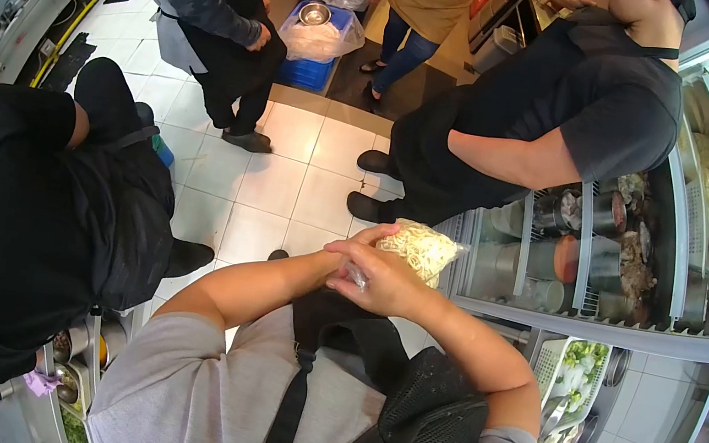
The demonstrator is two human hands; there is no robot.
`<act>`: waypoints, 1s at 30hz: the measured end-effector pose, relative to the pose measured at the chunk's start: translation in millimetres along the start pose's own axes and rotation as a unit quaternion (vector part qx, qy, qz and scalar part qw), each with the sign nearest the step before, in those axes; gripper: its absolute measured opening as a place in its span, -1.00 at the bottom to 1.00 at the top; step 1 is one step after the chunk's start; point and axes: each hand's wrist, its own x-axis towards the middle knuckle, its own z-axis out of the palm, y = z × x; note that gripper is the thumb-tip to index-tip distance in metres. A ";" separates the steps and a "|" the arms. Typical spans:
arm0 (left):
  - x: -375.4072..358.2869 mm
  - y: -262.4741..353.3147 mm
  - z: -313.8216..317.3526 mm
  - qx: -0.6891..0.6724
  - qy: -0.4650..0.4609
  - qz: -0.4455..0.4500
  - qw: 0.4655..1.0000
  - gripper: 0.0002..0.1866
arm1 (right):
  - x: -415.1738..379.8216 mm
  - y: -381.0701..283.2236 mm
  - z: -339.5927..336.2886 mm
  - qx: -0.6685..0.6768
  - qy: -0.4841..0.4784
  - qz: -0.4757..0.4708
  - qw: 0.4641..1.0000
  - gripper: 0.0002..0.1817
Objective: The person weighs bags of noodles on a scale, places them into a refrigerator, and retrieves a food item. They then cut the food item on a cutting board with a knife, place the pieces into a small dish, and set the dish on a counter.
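Observation:
A clear plastic bag [421,249] of pale yellow, shredded-looking food is held out in front of my chest, above the tiled floor. My left hand [362,243] reaches to the near side of the bag, its fingers against the plastic. Crossing over it, my right hand [384,280] is closed round the bag's gathered, twisted end, and a bit of clear plastic shows at the palm. The two hands touch each other, and the lower part of my left hand is partly hidden.
Co-workers in dark aprons stand at the left, upper left, top and right. An open glass-doored fridge [597,327] with metal pots is at the right. Below it a white basket [546,368] holds green vegetables. A blue crate [307,73] with a metal bowl [315,14] stands beyond.

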 end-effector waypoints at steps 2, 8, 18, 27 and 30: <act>-9.6 5.3 12.8 0.010 0.004 0.010 1.000 -0.43 | -5.0 -6.7 -10.2 -0.044 0.023 -0.010 0.999 -0.39; -11.2 7.1 29.9 0.028 -0.045 0.129 0.990 -0.54 | -24.2 2.6 -47.4 -0.196 0.077 -0.012 0.977 -0.22; -1.6 6.7 18.9 0.076 -0.006 0.150 0.986 -0.43 | -45.8 30.7 -32.2 -0.262 0.138 -0.075 0.952 -0.68; -11.6 8.3 33.7 0.152 -0.016 0.205 0.967 -0.43 | -43.8 16.7 -64.5 -0.174 0.256 0.004 0.951 -0.84; -8.8 8.3 33.0 0.171 -0.018 0.231 0.958 -0.43 | -40.6 28.5 -74.1 -0.254 0.241 0.016 0.937 -0.76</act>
